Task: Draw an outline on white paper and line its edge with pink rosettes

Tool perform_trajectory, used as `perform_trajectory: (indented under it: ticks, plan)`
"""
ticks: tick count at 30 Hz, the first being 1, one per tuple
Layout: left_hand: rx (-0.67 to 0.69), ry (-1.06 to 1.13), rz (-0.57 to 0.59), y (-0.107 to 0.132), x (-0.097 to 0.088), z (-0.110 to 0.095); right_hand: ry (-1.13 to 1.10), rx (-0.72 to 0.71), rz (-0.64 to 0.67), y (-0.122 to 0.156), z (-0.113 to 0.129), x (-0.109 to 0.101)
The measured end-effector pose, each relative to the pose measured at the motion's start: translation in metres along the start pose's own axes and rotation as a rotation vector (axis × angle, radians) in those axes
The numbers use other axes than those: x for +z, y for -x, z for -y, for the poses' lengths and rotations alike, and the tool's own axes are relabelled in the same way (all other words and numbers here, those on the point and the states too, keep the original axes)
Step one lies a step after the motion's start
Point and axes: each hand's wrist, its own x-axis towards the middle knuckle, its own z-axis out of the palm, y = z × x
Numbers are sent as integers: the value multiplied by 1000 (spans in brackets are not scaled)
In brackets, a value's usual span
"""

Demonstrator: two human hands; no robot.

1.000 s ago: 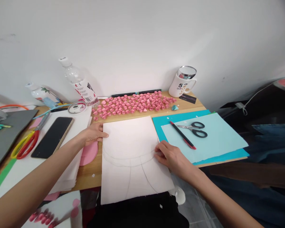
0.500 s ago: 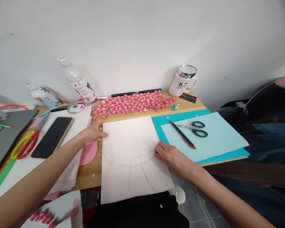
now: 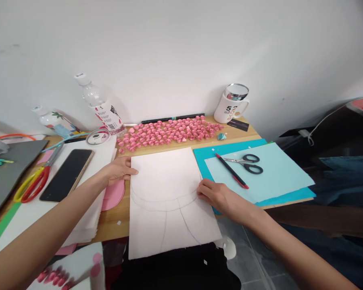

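Note:
A white sheet of paper (image 3: 165, 181) with curved pencil lines drawn on it lies at the front of the wooden table, its near edge hanging past the table's edge. My left hand (image 3: 119, 168) pinches the upper left edge, thumb on top. On the right edge, my right hand (image 3: 211, 192) grips the same sheet with its fingers curled. Behind the paper spread many small pink paper coils (image 3: 169, 132). Right of it, a red-and-black pen (image 3: 232, 171) and black-handled scissors (image 3: 248, 161) rest on a pale blue sheet (image 3: 278, 171).
At the left lie a phone (image 3: 67, 174) and red-and-yellow scissors (image 3: 38, 183) on white papers. A clear bottle (image 3: 104, 108) stands by the wall, and a white mug (image 3: 228, 106) at the back right. A black pen (image 3: 151, 120) lies behind the coils.
The view has shifted very slightly. Both hands keep their hold on the paper, which stays in nearly the same place.

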Motion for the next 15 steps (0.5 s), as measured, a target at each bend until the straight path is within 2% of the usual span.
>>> perform_trajectory:
  ticks: [7,15]
  plan:
    - [1,-2,-5,0,2,-1,162,-153,126,-12,0,-15]
    - [-5,-17,-11,0,1,-1,94,-199,180,-18,-9,-17]
